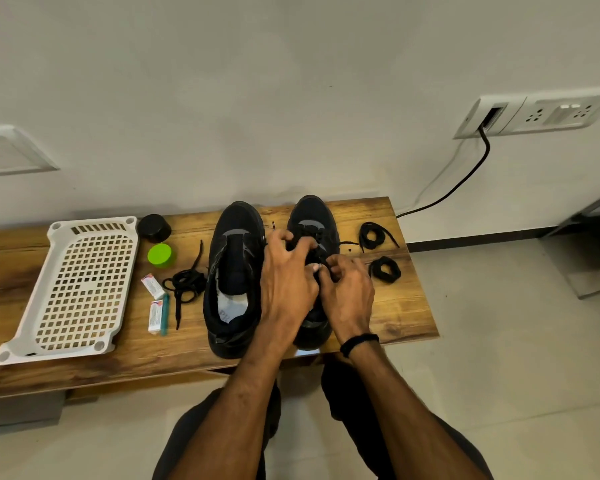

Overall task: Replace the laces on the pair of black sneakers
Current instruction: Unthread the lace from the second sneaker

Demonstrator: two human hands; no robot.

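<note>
On the wooden bench [395,306], over the right sneaker [310,209], our left hand [288,271] and right hand [347,292] pinch its lace [312,233] with curled fingers. It is limp, light cord, we judge, best gripped near its stiff tip.

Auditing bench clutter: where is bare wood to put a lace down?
Free: the near right corner of the bench, bordered by the lower coiled lace and right hand; the front strip before the white tray. Crowded: between tray and left sneaker, around green cap and loose lace; left hand and right hand grip the right sneaker.
</note>
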